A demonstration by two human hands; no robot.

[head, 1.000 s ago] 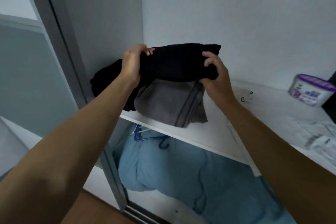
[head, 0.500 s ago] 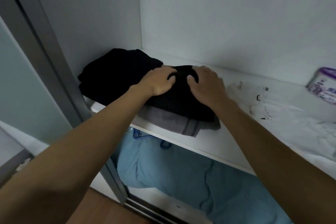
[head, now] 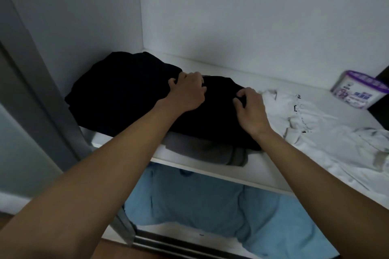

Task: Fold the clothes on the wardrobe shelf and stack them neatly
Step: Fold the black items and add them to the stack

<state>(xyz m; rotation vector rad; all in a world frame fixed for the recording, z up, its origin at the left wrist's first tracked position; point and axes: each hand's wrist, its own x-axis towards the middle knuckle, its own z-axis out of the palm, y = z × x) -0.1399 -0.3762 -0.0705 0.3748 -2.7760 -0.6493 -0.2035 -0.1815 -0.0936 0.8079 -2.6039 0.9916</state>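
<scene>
As black garment [head: 212,118] sits atop grey garment [head: 202,150], left hand [head: 187,93], right hand [head: 250,108] clutch its fabric.

Brought the folded black garment [head: 210,118] down from mid-air onto the grey garment [head: 202,151] on the shelf [head: 263,174]. Drew the 2 hands apart from its middle, left hand [head: 187,94] to the back-left edge, right hand [head: 250,109] to the right edge near the white shirt [head: 315,124], fingers [head: 245,92] curled into the cloth.
</scene>
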